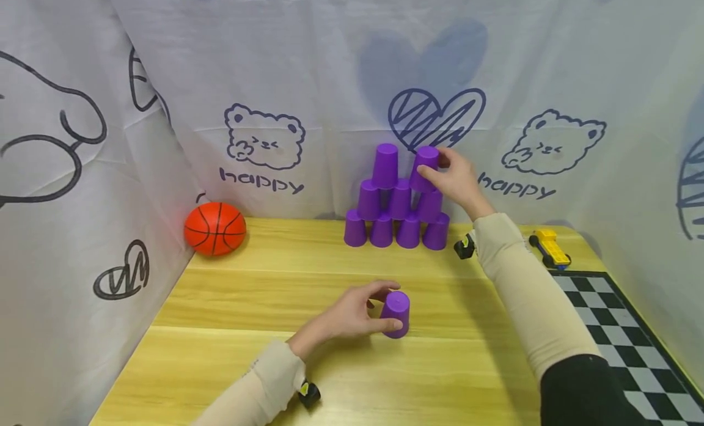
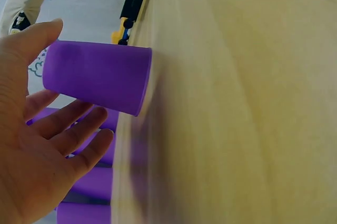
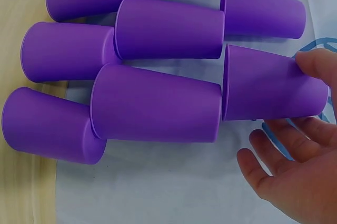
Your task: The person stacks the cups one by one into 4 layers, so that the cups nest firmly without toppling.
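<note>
Upside-down purple cups form a stepped stack at the back of the table: several in the bottom row (image 1: pixel 408 231), three in the middle row (image 1: pixel 399 200). On top at the left stands one cup (image 1: pixel 386 166). My right hand (image 1: pixel 456 178) pinches another cup (image 3: pixel 274 84) near its base, thumb on one side and fingers on the other. Its rim is right at the top of the right middle-row cup (image 3: pixel 158 103). Over the middle of the table, my left hand (image 1: pixel 352 313) holds one more inverted cup (image 2: pixel 97 77) between thumb and fingers, close over the wood.
An orange basketball (image 1: pixel 215 228) sits at the back left corner. At the right lie a yellow toy vehicle (image 1: pixel 550 249) and a black-and-white checkered board (image 1: pixel 621 328). A printed white cloth (image 1: pixel 330 59) hangs right behind the stack, along the back edge of the wooden table (image 1: pixel 264 291).
</note>
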### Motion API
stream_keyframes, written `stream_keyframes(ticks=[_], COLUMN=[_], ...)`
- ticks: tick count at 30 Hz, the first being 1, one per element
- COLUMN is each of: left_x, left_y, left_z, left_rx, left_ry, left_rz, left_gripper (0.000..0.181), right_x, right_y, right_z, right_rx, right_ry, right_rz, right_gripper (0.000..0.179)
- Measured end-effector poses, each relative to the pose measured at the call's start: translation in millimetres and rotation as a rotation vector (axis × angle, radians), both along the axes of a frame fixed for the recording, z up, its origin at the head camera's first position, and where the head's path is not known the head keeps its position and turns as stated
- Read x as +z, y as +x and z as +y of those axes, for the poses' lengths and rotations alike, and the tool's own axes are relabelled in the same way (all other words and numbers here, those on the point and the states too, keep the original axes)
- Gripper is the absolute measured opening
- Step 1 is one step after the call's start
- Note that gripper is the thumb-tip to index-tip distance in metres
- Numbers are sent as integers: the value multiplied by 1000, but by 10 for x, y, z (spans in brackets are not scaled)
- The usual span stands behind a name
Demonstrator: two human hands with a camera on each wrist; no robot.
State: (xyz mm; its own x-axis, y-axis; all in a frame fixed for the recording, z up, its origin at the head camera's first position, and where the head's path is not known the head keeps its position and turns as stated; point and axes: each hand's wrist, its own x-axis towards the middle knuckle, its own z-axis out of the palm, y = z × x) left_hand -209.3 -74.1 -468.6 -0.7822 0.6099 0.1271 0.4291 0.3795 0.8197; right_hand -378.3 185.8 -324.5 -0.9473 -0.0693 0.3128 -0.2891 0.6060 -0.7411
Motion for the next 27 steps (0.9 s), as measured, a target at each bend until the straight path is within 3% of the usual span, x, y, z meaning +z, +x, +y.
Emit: stream_keyframes(ticks=[12,27], left_x=[-105,-160], left_y=[51,40], left_z=[49,57], left_rx=[9,12], left_ry=[4,3], left_rz=[-41,-9], left_gripper=[69,66], right_x=[-17,-32], right_y=[-61,-140], right_z=[-57,-70], right_rx=[-1,2], right_ry=[0,17], right_rz=[1,4], right_gripper=[62,60])
